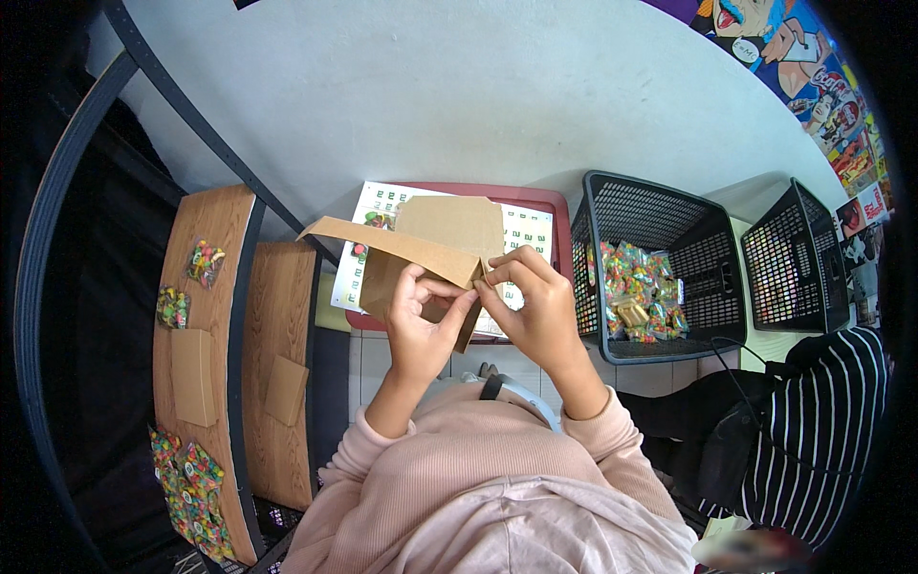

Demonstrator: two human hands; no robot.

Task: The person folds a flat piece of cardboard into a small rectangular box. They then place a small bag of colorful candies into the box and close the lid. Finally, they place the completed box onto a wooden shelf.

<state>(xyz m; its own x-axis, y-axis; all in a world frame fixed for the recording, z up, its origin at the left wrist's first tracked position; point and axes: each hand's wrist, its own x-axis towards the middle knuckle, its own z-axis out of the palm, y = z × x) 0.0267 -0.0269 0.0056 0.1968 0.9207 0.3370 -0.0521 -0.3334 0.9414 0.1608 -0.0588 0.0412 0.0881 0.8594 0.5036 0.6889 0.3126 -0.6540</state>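
A brown cardboard box [421, 251], partly folded with its flaps up, is in front of me, tilted above a printed white sheet [526, 228]. My left hand [426, 316] is closed, thumb and fingers pinching the box's near edge. Beside it, my right hand [531, 301] pinches the same corner of cardboard, its fingertips almost touching the left ones. Part of a bag of colourful candies [379, 220] shows behind the box's left flap. The box's inside is mostly hidden by its flap and my hands.
A red table [559, 210] carries the sheet. To its right, a black crate [708, 215] holds several candy bags [636, 287]; another black crate [794, 249] stands beyond. Wooden shelves [206, 316] at left bear cardboard boxes [194, 378] and candy bags [191, 493]. A person in a striped top [822, 430] is at right.
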